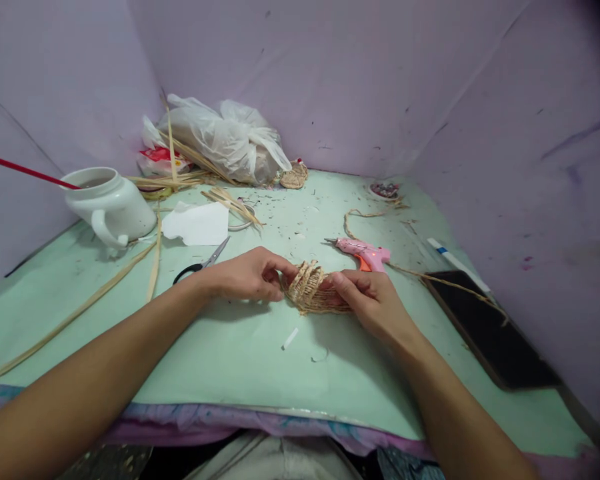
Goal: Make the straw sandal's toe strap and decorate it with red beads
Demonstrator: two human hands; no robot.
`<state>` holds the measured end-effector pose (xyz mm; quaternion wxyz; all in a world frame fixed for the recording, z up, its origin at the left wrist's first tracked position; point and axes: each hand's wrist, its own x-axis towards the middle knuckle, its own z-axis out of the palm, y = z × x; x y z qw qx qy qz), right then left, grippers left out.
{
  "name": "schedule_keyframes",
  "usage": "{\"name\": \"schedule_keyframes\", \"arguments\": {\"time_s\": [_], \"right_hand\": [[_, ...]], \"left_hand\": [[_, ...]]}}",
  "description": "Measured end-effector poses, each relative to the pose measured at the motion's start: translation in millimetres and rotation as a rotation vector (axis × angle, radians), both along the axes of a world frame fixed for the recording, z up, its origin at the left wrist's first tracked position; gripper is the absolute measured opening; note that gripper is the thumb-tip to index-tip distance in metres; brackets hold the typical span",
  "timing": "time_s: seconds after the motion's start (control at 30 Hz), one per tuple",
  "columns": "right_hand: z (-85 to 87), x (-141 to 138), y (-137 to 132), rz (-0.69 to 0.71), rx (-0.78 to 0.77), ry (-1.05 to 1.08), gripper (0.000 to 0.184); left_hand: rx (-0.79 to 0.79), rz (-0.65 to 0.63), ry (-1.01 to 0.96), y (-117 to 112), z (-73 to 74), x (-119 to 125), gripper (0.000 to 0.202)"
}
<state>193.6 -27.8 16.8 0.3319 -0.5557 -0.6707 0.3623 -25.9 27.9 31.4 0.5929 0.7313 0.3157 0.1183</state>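
From where I stand, the woven straw piece [306, 288] is in the middle of the tabletop [220, 367], a bit nearer the near edge. The right hand [367, 293] has its thumb and fingers clamped on its right end. The left hand [255, 277] has fingertips at the left end, but I can't tell if its grip is pinched or just touching.

The loops could slip loose or bend out of shape if the two hands pull too hard. The pink glue gun [365, 253] lies just past the right hand, with its tip toward the left edge. If it is hot, a finger could get burned; I can't see if it is. A thin twine [443, 275] runs from beside it over the black slab [485, 327] by the right edge, so an arm could snag it.

A short white stick [290, 339] sits on the near side of the straw and could roll if bumped. The scissors [205, 261] are partly behind the left arm, so that arm is in the way of them. Near the left edge is a white mug [125, 212]. Toward the far edge are straw strips and a plastic bag [220, 137].
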Motion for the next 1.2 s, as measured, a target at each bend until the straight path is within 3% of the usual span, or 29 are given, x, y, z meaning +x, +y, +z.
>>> {"name": "schedule_keyframes", "arguments": {"time_s": [0.1, 0.2, 0.33, 0.43, 0.5, 0.6, 0.7, 0.77, 0.83, 0.97, 1.07, 1.2], "right_hand": [[6.2, 9.9, -4.4, 0.116, 0.168, -0.342, 0.014], [6.8, 15.6, -7.5, 0.321, 0.311, -0.563, 0.019], [-1.1, 17.4, -7.0, 0.407, 0.398, -0.644, 0.024], [-7.6, 21.6, -4.6, 0.473, 0.500, -0.643, 0.035], [-8.7, 25.3, -2.2, 0.427, 0.584, -0.581, 0.040], [-3.0, 23.9, 3.4, 0.166, 0.643, -0.354, 0.033], [6.2, 10.4, 10.8, -0.087, 0.396, -0.004, 0.018], [8.3, -1.4, 15.4, -0.165, 0.140, 0.294, 0.013], [5.7, -11.2, 18.7, -0.189, -0.016, 0.511, 0.017], [-3.1, -19.5, 19.4, -0.120, -0.159, 0.673, 0.031], [-3.3, -16.9, 16.9, -0.003, -0.313, 0.886, 0.037], [-0.6, -8.7, 14.1, 0.095, -0.266, 1.028, 0.042]], "left_hand": [[0.062, 0.110, 0.030, 3.4, 3.5, -3.7, 0.038], [0.298, 0.198, 0.069, 2.5, 0.4, -1.6, 0.037], [0.639, 0.138, 0.089, -2.8, -11.4, 4.7, 0.038], [0.643, 0.134, 0.036, -4.1, -18.0, 6.7, 0.026], [0.589, 0.187, -0.044, -3.0, -18.7, 6.5, 0.018], [0.537, 0.309, -0.116, -1.2, -13.6, 5.4, 0.014], [0.254, 0.418, -0.256, -1.7, -5.1, 4.3, 0.017], [0.021, 0.429, -0.359, -2.6, -1.0, 3.9, 0.022], [-0.078, 0.442, -0.392, -3.1, 0.0, 4.0, 0.023], [-0.125, 0.574, -0.380, -2.9, -6.0, 7.5, 0.029], [-0.230, 0.605, -0.402, -4.3, -11.3, 12.3, 0.031], [-0.337, 0.665, -0.422, -8.6, -11.3, 18.9, 0.027]]}}
